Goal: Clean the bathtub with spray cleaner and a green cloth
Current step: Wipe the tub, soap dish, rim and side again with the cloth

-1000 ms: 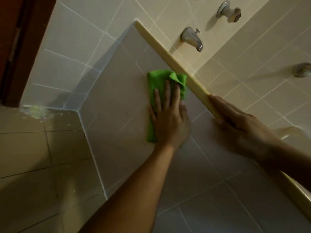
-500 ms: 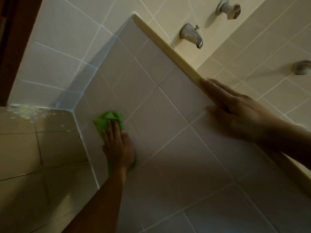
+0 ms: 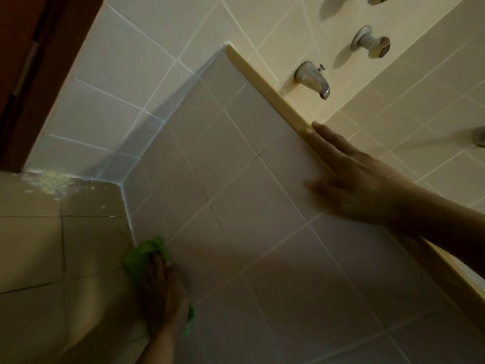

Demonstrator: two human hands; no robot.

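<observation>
- Wiping is the step in hand: your left hand (image 3: 160, 290) presses the green cloth (image 3: 143, 254) against the tub's tiled front panel (image 3: 249, 179), low down by the corner where the panel meets the floor (image 3: 31, 245).
- Its fingers lie stretched over the cloth, pressing rather than gripping, as far as the dim light shows.
- Your right hand (image 3: 351, 177) rests on the tub rim (image 3: 262, 82), fingers straight and released, thumb down on the panel face, grasping nothing.
- The spray cleaner is not in view.
- Next, by my judgement, the stroke should turn at the floor seam and run back across the panel. Press evenly with your palm so the cloth does not bunch along the grout line.
</observation>
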